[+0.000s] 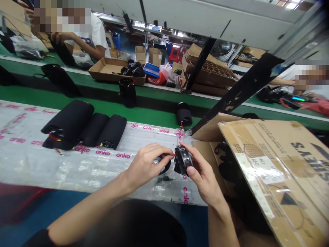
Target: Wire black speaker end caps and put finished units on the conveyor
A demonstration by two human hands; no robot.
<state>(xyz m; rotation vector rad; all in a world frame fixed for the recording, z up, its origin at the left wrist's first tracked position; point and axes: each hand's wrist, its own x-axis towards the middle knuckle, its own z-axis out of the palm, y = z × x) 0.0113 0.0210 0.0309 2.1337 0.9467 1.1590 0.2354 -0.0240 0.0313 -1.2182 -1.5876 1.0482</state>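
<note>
A: From the head view, where do we find the part in hand?
B: We locate the round black part [184,160] above the wrapped worktop [89,173], in front of the body and just beside the open carton [267,154].

A: What is the state of each hand?
B: Our right hand [203,173] is clamped on the part's rim, thumb on the near side, fingers on the far side. Our left hand [147,164] has thumb and forefinger together on a small red wire [175,155] at the part's face. A dark round object [165,166] sits behind the left fingers; we cannot tell whether they touch it.

A: Which units appear complete?
B: At left we see black cylinders [114,132] lying grouped, coloured leads showing at their ends. Another cylinder [184,114] rests on the green belt [154,111]. We judge these further along; their insides are hidden.

A: What remains open?
B: The held part is outside any cylinder, so we judge this unit unfinished. Whether its wire is fastened, we cannot tell.
</note>
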